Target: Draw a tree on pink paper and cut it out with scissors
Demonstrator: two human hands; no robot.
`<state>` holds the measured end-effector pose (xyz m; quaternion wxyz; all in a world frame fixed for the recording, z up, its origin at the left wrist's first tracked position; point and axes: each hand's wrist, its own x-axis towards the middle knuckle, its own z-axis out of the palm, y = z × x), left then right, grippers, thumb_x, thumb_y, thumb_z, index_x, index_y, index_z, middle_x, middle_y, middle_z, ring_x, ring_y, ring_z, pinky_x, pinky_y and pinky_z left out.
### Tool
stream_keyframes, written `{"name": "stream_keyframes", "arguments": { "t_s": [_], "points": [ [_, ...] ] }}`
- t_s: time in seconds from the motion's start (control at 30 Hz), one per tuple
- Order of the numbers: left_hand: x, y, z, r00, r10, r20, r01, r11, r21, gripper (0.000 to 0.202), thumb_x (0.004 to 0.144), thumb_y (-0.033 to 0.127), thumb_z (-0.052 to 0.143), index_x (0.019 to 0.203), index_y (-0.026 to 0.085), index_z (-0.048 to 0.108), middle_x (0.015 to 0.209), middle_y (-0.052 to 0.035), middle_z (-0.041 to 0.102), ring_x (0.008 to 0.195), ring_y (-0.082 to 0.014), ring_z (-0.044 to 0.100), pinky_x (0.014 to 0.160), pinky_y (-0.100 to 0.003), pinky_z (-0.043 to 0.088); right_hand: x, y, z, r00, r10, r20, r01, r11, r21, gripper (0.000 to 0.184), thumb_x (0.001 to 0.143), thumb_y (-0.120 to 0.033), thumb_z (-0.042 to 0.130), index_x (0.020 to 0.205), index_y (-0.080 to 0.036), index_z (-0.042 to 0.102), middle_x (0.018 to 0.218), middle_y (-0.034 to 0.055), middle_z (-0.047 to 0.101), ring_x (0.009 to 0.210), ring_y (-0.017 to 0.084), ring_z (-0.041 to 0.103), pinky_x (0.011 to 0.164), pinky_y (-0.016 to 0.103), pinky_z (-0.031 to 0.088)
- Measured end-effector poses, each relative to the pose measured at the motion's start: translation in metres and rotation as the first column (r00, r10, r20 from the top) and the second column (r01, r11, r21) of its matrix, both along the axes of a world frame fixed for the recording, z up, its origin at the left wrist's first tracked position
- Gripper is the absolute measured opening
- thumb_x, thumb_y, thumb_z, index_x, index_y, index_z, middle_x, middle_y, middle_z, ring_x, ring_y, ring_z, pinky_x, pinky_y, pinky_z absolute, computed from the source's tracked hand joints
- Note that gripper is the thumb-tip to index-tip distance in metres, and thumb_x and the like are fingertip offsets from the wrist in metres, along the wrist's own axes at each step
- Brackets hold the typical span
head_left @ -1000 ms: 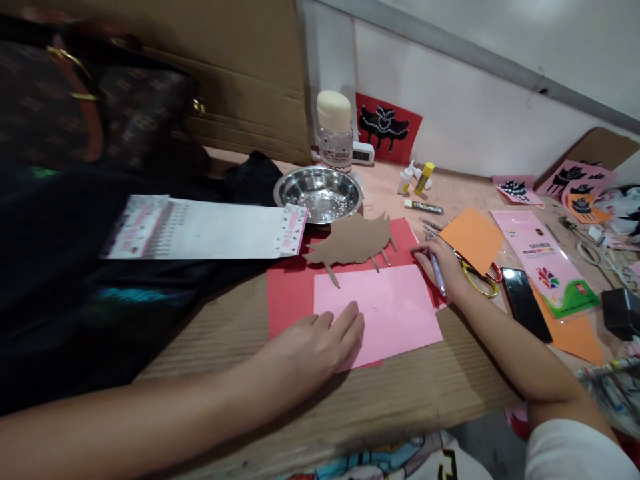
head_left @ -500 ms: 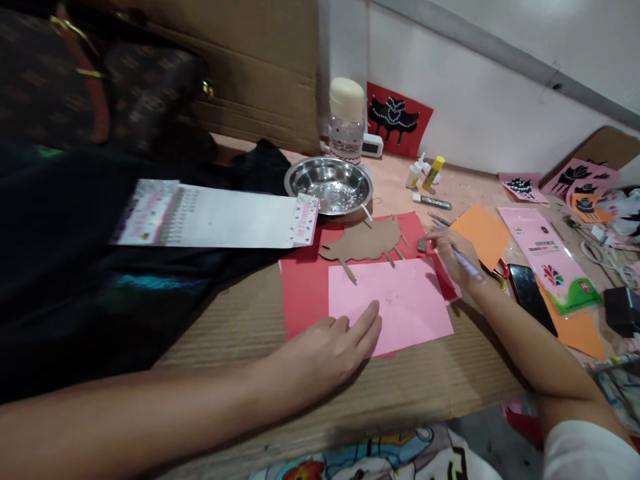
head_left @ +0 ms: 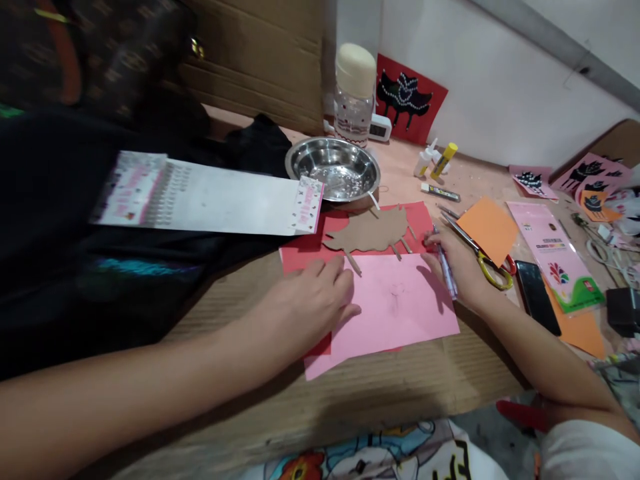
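A sheet of pink paper (head_left: 380, 320) with faint dark marks lies on red paper (head_left: 420, 217). My left hand (head_left: 315, 297) rests over its left edge, fingers bent and thumb apart, with no object visible in it. Beyond that hand is a brown cardboard cutout (head_left: 373, 230) with a wavy edge and thin legs. My right hand (head_left: 457, 263) is at the right edge of the pink sheet, closed on a slim purplish pen (head_left: 447, 273). Something small and dark shows by its fingertips, too blurred to make out.
Behind the papers stand a metal bowl (head_left: 333, 173) and a lidded bottle (head_left: 355, 93). A notepad (head_left: 225, 197) lies on black cloth at left. Scissors (head_left: 493, 270), orange paper (head_left: 489, 230), a phone (head_left: 537, 297) and a glue stick (head_left: 444, 161) are at right.
My left hand has moved left and up from the pink sheet's middle to its edge. My right hand has drawn nearer, and the pen now points away from me. Another pink edge shows at lower left.
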<state>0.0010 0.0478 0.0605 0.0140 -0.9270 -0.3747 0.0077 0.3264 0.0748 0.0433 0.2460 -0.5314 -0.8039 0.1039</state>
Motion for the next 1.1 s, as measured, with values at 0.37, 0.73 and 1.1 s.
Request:
{"name": "stream_keyframes", "arguments": {
  "t_s": [0.37, 0.73, 1.1],
  "points": [
    [0.003, 0.010, -0.001, 0.986, -0.024, 0.163, 0.049, 0.988, -0.147, 0.051, 0.095, 0.044, 0.076, 0.131, 0.011, 0.065, 0.138, -0.0211, 0.069, 0.125, -0.0351, 0.066, 0.105, -0.046, 0.054, -0.016, -0.043, -0.009, 0.910, 0.103, -0.402, -0.217, 0.944, -0.250, 0.001, 0.100, -0.025, 0.064, 0.100, -0.025, 0.063, 0.099, 0.0038, 0.071, 0.090, 0.021, 0.070, 0.084, 0.038, 0.056],
    [-0.005, 0.027, 0.016, 0.990, 0.076, 0.118, -0.038, 0.954, -0.298, 0.042, 0.093, 0.050, 0.074, 0.116, 0.015, 0.068, 0.116, -0.0139, 0.071, 0.105, -0.0320, 0.070, 0.089, -0.040, 0.055, -0.023, -0.058, 0.012, 0.964, -0.018, -0.266, -0.036, 0.980, -0.196, 0.011, 0.094, -0.015, 0.065, 0.091, -0.025, 0.065, 0.088, 0.0005, 0.068, 0.079, 0.019, 0.065, 0.075, 0.034, 0.050],
    [-0.002, 0.033, 0.016, 0.894, 0.332, 0.300, -0.108, 0.811, -0.575, 0.053, 0.095, 0.021, 0.057, 0.148, 0.019, 0.055, 0.101, -0.0038, 0.080, 0.088, -0.0217, 0.074, 0.072, -0.028, 0.050, -0.034, -0.084, 0.014, 0.916, -0.011, -0.401, -0.034, 0.994, -0.106, 0.013, 0.091, -0.018, 0.071, 0.092, -0.028, 0.064, 0.089, 0.0016, 0.069, 0.076, 0.020, 0.068, 0.070, 0.035, 0.054]
  ]
}}
